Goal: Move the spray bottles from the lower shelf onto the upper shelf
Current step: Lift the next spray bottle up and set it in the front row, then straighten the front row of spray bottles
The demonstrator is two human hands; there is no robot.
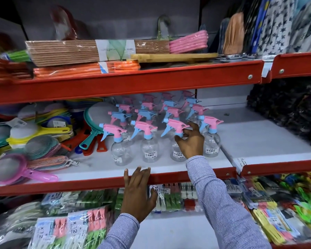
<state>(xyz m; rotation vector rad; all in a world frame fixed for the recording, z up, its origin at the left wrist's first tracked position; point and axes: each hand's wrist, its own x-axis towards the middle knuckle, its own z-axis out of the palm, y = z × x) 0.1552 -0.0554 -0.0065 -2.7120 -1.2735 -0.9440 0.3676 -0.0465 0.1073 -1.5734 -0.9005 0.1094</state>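
Observation:
Several clear spray bottles with pink and blue trigger heads stand in rows on the lower shelf (97, 169). My right hand (190, 141) reaches in, its fingers curled round the neck of the third front-row spray bottle (177, 126); the bottle still stands on the shelf. Other front bottles stand at the left (118, 141), beside it (148, 139) and at the right (211, 135). My left hand (138, 191) lies flat, fingers spread, on the shelf's red front edge. The upper shelf (151, 81) runs above, loaded with goods.
Stacked mats (65, 51), orange packs (79, 69), a wooden board (172, 57) and pink hangers (188, 41) fill the upper shelf. Plastic strainers and pans (43, 133) crowd the lower shelf's left. Bare white shelf (255, 133) lies right of the bottles. Packs of clothes pegs (70, 229) sit below.

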